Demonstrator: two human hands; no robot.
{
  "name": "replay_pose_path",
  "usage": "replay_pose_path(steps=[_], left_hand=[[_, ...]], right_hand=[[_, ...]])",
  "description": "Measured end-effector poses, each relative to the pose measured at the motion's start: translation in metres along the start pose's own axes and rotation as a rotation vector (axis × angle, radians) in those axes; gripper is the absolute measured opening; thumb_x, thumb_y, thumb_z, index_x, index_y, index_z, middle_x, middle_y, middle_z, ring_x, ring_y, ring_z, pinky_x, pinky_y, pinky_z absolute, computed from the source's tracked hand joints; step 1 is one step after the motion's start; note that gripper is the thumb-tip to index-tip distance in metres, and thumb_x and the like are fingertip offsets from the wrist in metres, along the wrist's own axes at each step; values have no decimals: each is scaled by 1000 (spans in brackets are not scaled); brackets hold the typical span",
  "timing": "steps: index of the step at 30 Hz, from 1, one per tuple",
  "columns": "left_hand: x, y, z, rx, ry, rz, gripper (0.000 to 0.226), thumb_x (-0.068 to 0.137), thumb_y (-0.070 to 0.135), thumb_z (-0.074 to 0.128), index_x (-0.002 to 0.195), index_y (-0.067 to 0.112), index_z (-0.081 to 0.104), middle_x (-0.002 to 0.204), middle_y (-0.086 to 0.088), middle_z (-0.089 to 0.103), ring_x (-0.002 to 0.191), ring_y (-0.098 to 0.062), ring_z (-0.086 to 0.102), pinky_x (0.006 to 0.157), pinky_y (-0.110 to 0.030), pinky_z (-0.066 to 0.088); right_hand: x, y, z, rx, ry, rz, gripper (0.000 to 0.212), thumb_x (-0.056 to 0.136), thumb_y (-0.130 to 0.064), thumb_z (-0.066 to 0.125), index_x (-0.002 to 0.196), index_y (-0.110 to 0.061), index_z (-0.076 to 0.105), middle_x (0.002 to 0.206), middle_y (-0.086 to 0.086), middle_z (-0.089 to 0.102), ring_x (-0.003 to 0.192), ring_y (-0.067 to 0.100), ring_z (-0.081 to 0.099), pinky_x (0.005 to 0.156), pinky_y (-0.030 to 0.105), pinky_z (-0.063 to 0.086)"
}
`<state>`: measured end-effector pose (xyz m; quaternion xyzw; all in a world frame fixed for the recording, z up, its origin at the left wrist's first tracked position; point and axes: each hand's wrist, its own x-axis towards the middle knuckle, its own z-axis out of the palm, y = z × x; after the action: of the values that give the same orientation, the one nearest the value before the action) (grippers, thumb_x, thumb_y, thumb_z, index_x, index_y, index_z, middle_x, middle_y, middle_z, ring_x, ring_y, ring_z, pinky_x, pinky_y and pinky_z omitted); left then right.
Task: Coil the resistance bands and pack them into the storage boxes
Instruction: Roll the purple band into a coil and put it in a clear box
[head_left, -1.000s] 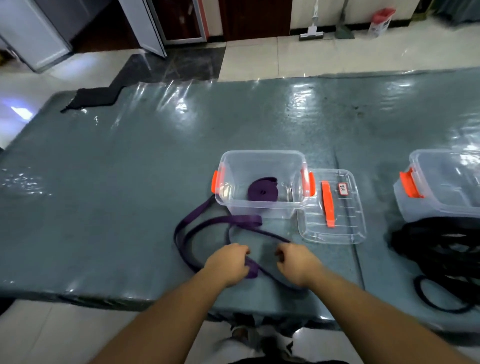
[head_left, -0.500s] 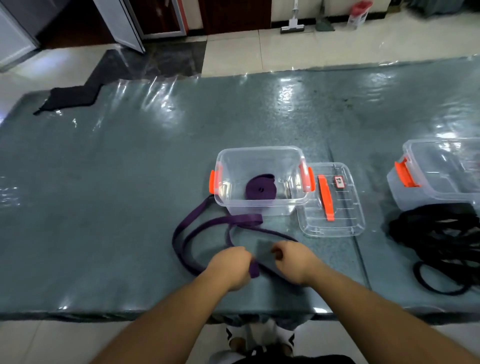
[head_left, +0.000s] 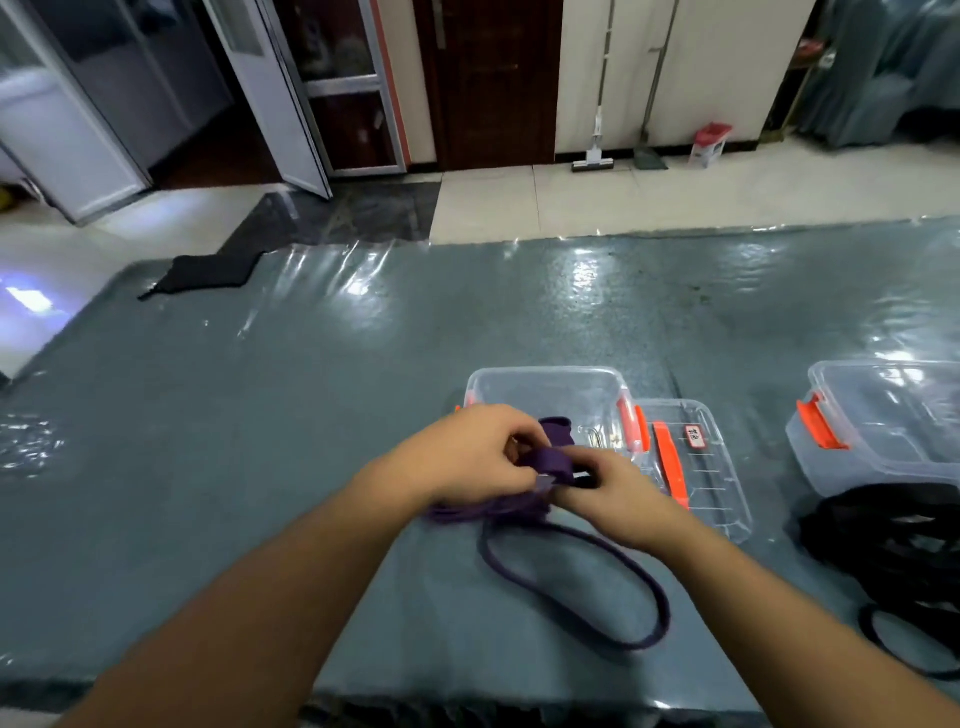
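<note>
The purple resistance band (head_left: 550, 462) is held up between both hands just in front of the clear storage box (head_left: 545, 389), its started coil a small tight roll, while the free remainder drops to the worktop (head_left: 311, 415) and lies there as a long slack loop toward the near edge. The left hand (head_left: 467, 452) has its grip closed around the roll, fingers curled over the band's turns, seemingly to keep the coil from springing open. The right hand (head_left: 618, 499) pinches the band just beside the roll, likely feeding the next length onto it. Holding the work above the surface lets the tail trail freely instead of dragging or twisting. The box stands open, orange latches on its ends; something purple shows inside behind the hands, probably a band already coiled, though it is partly hidden. Its lid (head_left: 696, 467) lies flat on the worktop right beside it, out of the way for packing. Farther right sits a second clear box (head_left: 883, 426), with a heap of black bands (head_left: 893, 545) waiting in front of it.
</note>
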<state>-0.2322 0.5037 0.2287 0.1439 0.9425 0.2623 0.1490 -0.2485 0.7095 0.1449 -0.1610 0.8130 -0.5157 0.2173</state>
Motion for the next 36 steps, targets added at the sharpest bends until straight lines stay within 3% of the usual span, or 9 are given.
replay_pose_path(steps=[4,7,10,14,19,26,29,31,36], left_hand=[[-16,31,-51,-199,139,64,22,83,18,75,103,28,76,92,11,75,85,-3,69,82,-23,57],[-26,53,-88,-268,246,134,20,85,15,79,101,26,76,94,6,77,90,-11,71,85,-26,58],[-37,75,-122,-299,342,210,22,86,10,80,105,20,76,95,4,77,87,-5,71,78,-15,54],[-52,98,-158,-262,489,293,25,88,18,79,111,27,74,100,11,74,97,-3,71,85,-20,57],[-60,111,-182,-189,669,306,18,90,28,77,106,36,74,97,11,73,91,-7,71,84,-32,61],[-64,123,-204,-371,674,385,23,93,22,73,114,31,74,107,3,76,104,-18,73,96,-46,59],[-65,131,-208,-504,642,435,27,92,11,74,116,24,73,106,-3,77,102,-22,74,95,-45,60],[-65,133,-211,-440,680,457,33,89,16,79,118,29,73,106,0,75,103,-21,73,95,-42,60],[-63,135,-215,-209,647,458,40,87,21,81,122,38,72,112,17,73,107,-7,70,96,-33,59]], right_hand=[[-5,-52,-20,346,31,-146,33,83,-39,75,114,-28,76,120,-7,76,120,9,66,106,29,46],[0,-92,-30,519,48,-253,73,74,-71,74,125,-18,73,134,8,69,135,24,57,119,46,36],[3,-137,-44,557,5,-381,91,83,-73,63,141,-5,57,145,14,60,142,28,51,120,47,35],[-6,-193,-64,592,-2,-446,67,101,-51,32,143,-3,54,142,16,62,134,32,58,115,49,42],[-22,-247,-80,488,135,-440,40,108,-35,42,118,-12,73,106,23,75,97,36,72,88,46,61],[-40,-279,-90,486,139,-482,34,108,-31,43,121,-18,72,114,13,76,111,31,72,101,50,56],[-46,-287,-92,501,147,-524,34,108,-31,42,119,-18,72,106,11,77,98,29,74,90,43,61],[-51,-291,-94,440,183,-519,34,107,-34,44,110,-20,75,89,7,72,80,25,66,78,38,58],[-54,-291,-106,257,228,-437,32,106,-38,49,105,-20,75,75,1,50,70,16,46,70,35,41]])
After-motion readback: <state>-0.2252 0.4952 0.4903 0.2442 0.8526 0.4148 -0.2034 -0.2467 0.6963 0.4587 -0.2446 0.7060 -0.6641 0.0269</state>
